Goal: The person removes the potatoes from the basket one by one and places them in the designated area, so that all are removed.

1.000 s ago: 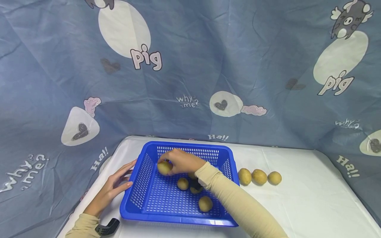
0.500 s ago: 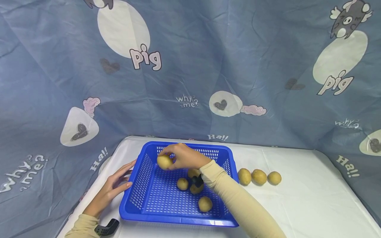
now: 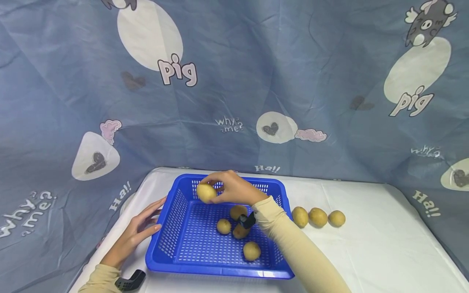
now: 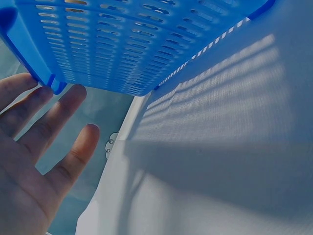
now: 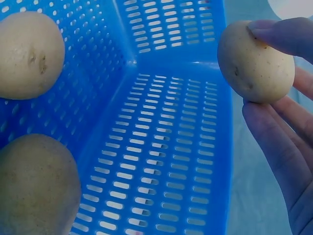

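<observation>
In the frame's lower centre, the right hand point(image 3: 234, 190) pinches a potato point(image 3: 206, 193) between thumb and fingers above the basket point(image 3: 220, 270); a loose pinch could drop it. The left hand point(image 3: 134, 233), fingers extended at the basket's left rim, might skew it by pushing.

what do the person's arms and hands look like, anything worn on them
Plain beige fabric long sleeves cover the arms: left sleeve, right sleeve, each wrinkled toward the wrist. The left hand and right hand show no gloves or rings. A small black angular device sits by the left wrist, a second black device by the right. No cables show.
</observation>
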`<state>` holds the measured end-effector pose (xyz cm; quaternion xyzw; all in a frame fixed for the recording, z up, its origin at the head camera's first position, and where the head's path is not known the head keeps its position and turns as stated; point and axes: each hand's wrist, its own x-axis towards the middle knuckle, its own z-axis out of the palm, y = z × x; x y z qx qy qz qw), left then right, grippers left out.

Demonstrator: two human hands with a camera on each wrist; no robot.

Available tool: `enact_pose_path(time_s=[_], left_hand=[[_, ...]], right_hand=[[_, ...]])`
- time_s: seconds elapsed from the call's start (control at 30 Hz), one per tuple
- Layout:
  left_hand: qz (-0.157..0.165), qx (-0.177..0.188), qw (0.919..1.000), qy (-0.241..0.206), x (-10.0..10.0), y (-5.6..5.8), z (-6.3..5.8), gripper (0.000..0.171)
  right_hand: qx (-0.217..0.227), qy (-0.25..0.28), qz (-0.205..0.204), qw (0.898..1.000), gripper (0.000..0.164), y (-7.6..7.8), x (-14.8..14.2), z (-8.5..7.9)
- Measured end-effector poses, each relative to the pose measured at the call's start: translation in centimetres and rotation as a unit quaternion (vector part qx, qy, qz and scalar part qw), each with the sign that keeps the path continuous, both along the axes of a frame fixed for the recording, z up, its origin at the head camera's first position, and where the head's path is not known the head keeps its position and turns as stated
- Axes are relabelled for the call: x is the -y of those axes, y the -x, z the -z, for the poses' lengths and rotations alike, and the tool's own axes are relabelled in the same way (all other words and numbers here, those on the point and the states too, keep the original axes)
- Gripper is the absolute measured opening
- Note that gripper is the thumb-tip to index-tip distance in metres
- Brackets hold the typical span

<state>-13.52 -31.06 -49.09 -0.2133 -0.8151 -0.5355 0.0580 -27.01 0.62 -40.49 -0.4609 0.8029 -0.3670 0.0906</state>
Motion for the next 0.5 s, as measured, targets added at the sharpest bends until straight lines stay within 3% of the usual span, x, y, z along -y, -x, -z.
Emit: enact_pose_path(time_s=[0.5], left_hand=[[0.002, 0.0, 1.0, -0.004, 0.0, 0.0, 0.0, 0.066]], right_hand=[[0.035, 0.087, 0.027, 0.995, 0.052, 0.1, -2.0, -0.1]])
